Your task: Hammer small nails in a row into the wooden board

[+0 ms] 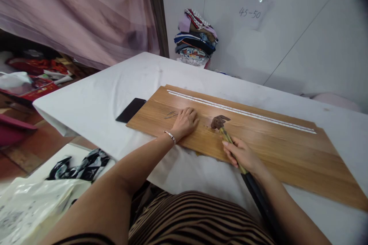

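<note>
My right hand (pixel 240 154) is wrapped around the handle of a claw hammer. The rusty brown hammer head (pixel 218 121) is low over the wooden board (pixel 276 149), close to some small dark marks; whether it touches the wood I cannot tell. The handle's yellowish part runs into a black grip (pixel 258 195) under my right forearm. Palm down on the board, left of the hammer head, lies my left hand (pixel 186 122), fingers loosely bent against the wood. A few thin nails (pixel 171 114) lie just left of its fingers.
Two white measuring strips (pixel 241 111) run along the board's far side. A black phone-like slab (pixel 131 110) touches the board's left end on the white-covered table (pixel 97 88). Folded clothes (pixel 197 38) are stacked by the wall. Patterned cloth (pixel 83 166) and a plastic bag (pixel 31 206) lie lower left.
</note>
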